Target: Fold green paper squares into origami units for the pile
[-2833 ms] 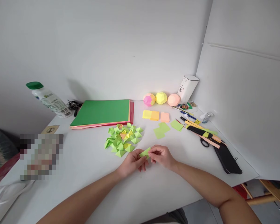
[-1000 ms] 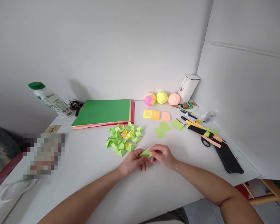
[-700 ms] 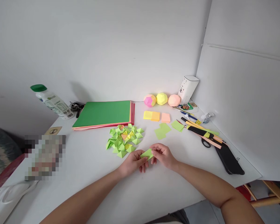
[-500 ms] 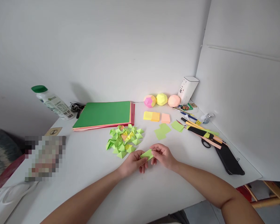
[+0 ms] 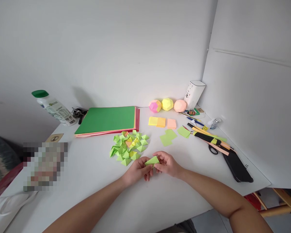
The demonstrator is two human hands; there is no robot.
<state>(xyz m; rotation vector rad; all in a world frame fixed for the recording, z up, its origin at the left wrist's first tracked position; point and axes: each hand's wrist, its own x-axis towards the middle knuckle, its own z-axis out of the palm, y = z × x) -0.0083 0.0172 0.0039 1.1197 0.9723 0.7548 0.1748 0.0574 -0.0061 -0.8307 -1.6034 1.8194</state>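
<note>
Now the slip (image 5: 152, 160), lower centre of the frame, has a slanted right end; half a second ago that end was squarer. Right thumb has shifted down from the slip's right end to its lower edge. Reads as a corner being turned in, so folding looks partway along, crease probably not finished.

Left hand (image 5: 138, 169) grasps the slip's left end, thumb on top. Right hand (image 5: 168, 165) pinches its right end, thumb at the lower edge, index finger curled above. Slip is between the two hands; whether it touches the table is hard to tell.

Just up-left of the hands: a heap of pieces (image 5: 122, 151), mostly green, a few yellow and orange, unchanged. Above the right hand: flat green squares (image 5: 168, 137), also unmoved. Further up, yellow, orange and peach pads (image 5: 171, 123), then three balls (image 5: 167, 104) in a row by the wall. Green sheet (image 5: 106, 119) tops a stack left of centre; scissors (image 5: 212, 149) and phone (image 5: 237, 166) lie right.
</note>
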